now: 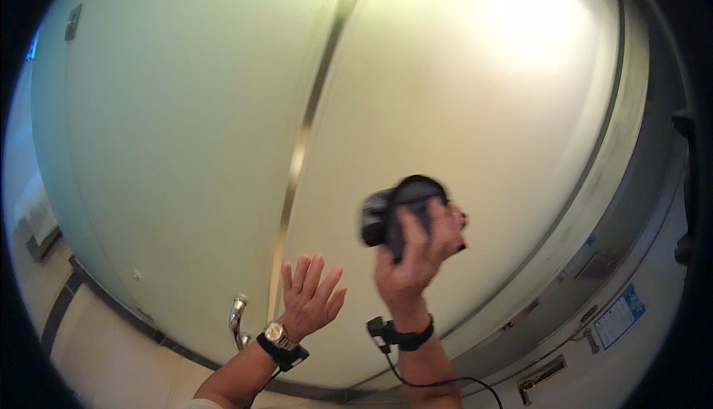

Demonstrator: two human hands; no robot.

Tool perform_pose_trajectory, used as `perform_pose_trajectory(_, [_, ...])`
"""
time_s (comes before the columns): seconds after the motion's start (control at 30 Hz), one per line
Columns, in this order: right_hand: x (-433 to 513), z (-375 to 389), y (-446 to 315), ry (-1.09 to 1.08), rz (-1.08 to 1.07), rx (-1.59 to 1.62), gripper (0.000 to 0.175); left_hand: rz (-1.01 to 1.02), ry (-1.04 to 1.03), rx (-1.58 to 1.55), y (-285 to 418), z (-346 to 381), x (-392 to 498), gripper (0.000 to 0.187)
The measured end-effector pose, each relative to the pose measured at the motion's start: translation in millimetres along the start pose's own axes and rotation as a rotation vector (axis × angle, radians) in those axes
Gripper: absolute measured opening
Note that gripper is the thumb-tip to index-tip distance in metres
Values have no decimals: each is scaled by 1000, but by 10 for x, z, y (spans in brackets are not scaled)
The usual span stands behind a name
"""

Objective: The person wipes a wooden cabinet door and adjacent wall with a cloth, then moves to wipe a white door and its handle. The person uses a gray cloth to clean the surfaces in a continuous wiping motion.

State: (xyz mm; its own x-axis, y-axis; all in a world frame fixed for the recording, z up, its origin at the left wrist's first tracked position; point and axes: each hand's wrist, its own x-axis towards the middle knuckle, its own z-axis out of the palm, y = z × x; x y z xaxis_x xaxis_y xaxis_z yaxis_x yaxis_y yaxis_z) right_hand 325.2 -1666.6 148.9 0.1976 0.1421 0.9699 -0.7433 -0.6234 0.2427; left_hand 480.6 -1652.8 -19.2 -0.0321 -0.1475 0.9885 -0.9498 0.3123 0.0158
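Note:
My right hand (pixel 415 258) is raised in front of a frosted glass panel (pixel 473 130), its fingers wrapped around a dark, rounded device (pixel 415 208). Motion blur hides what kind of device it is. My left hand (pixel 312 297) has its fingers spread, the back of the hand towards me, and holds nothing. It is near the lower part of the metal strip (pixel 295 164) between the glass panels; whether it touches the glass I cannot tell. A wristwatch (pixel 274 332) and a black strap are on the left wrist. A black strap with a small module (pixel 379 331) and cable is on the right wrist.
A curved chrome handle (pixel 237 317) is on the left glass panel, left of my left hand. A metal hinge or fitting (pixel 73 22) sits at the upper left. At lower right are a door with a metal handle (pixel 540 378) and a blue and white printed sign (pixel 620 317).

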Motion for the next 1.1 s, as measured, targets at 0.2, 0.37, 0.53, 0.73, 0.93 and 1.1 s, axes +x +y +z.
perform_pose_trajectory(0.2, [-266,290,-801,-208,-123,151,35,-50,-44,-173,-86,-12,-274,34])
perform_pose_trajectory(0.37, [-164,185,-359,-181,-87,26,37,-30,-6,-110,-9,36,-231,36])
perform_pose_trajectory(0.53, [247,-126,514,23,-10,-81,46,33,-21,-106,171,61,255,31])
perform_pose_trajectory(0.73, [-343,-540,1156,106,222,-149,46,169,26,-67,464,231,733,33])
perform_pose_trajectory(0.93, [-1357,-734,1004,141,464,-69,55,425,-93,6,654,242,788,42])
perform_pose_trajectory(1.1, [-1341,-703,758,141,517,-21,52,575,-211,-31,598,106,812,52])
